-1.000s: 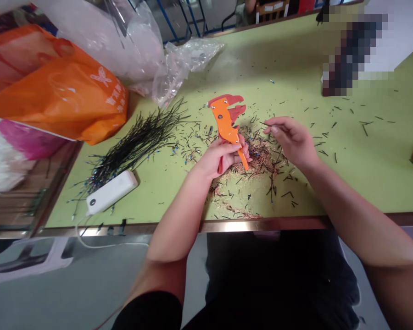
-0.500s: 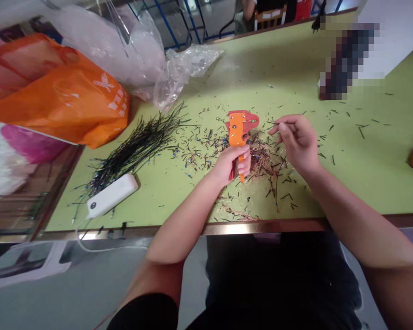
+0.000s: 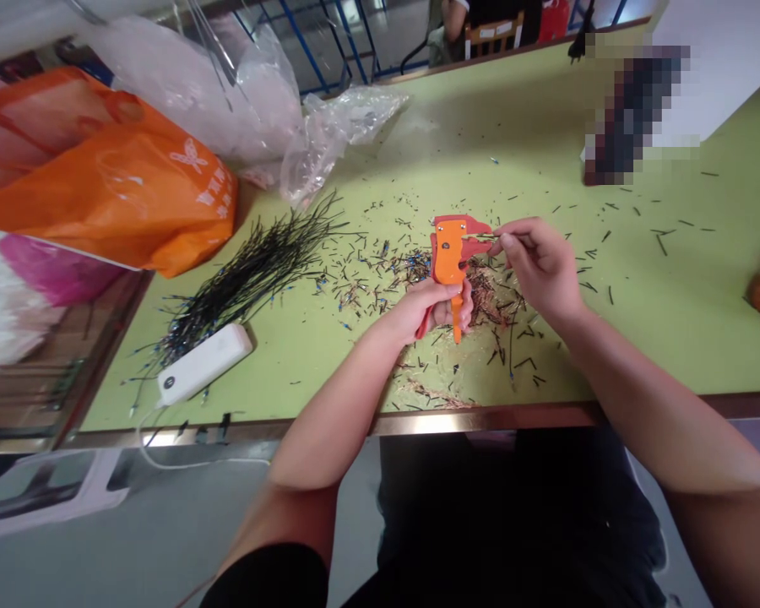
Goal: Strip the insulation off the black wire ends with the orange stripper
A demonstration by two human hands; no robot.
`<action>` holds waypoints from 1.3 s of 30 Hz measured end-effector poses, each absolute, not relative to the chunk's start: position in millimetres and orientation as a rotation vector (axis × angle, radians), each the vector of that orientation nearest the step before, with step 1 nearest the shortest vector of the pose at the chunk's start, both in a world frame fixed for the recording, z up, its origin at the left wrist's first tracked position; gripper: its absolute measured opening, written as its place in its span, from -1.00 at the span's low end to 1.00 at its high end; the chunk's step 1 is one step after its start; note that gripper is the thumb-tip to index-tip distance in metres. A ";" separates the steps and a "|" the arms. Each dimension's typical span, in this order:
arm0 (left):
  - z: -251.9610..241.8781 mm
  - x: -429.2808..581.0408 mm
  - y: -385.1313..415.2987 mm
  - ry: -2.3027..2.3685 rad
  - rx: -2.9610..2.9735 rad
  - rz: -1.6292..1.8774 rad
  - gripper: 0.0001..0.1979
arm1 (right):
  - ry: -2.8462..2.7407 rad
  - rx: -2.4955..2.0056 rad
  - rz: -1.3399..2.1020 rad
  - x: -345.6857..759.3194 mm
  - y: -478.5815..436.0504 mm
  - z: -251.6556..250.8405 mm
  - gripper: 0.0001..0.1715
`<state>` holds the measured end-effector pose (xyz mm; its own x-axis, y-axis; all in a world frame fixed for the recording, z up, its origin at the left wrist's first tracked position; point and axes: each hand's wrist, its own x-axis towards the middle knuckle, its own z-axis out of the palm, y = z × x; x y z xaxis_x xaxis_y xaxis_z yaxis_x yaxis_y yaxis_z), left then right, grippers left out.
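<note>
A: Head view, then. What's the left hand (image 3: 434, 308) doing?

B: Clenched around the handles of an orange wire stripper (image 3: 449, 257). The tool stands upright above the table at the centre of the scene, with its red jaws at the top.

A: And the right hand (image 3: 538, 266)?

B: Closed in a pinch, grasping a thin wire (image 3: 480, 237) whose end lies at the stripper's jaws.

A: What's around the stripper?

B: At 4 o'clock, just below it, a heap of copper strands (image 3: 485, 291). At 9 o'clock, loose wire pieces (image 3: 367, 270), then a bundle of black wires (image 3: 247, 279). A white power bank (image 3: 203, 365) sits at 8 o'clock on the green table (image 3: 545, 143).

A: Farther out?

B: An orange plastic bag (image 3: 107, 177) at 10 o'clock, a clear plastic bag (image 3: 329, 127) nearer 11, and a seated person (image 3: 491, 17) at 12 o'clock beyond the table.
</note>
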<state>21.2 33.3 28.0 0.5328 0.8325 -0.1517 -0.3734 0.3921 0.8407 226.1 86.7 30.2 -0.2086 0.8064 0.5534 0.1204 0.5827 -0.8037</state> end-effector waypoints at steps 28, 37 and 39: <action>21.1 30.1 30.0 0.832 1.025 0.920 -0.52 | -1.766 -0.993 0.748 227.3 76.7 34.8 -0.84; 10.2 44.1 26.2 0.938 0.924 0.959 -0.40 | -1.808 -1.001 0.659 225.7 77.9 33.3 -0.85; 11.8 44.6 26.0 0.919 0.883 0.955 -0.41 | -1.803 -0.997 0.666 225.9 79.8 32.0 -0.83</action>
<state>44.6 26.0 11.8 0.2921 0.9265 -0.2373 -0.2730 0.3186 0.9077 225.9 79.8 32.0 -0.2293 0.8531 0.4687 0.3434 0.5215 -0.7811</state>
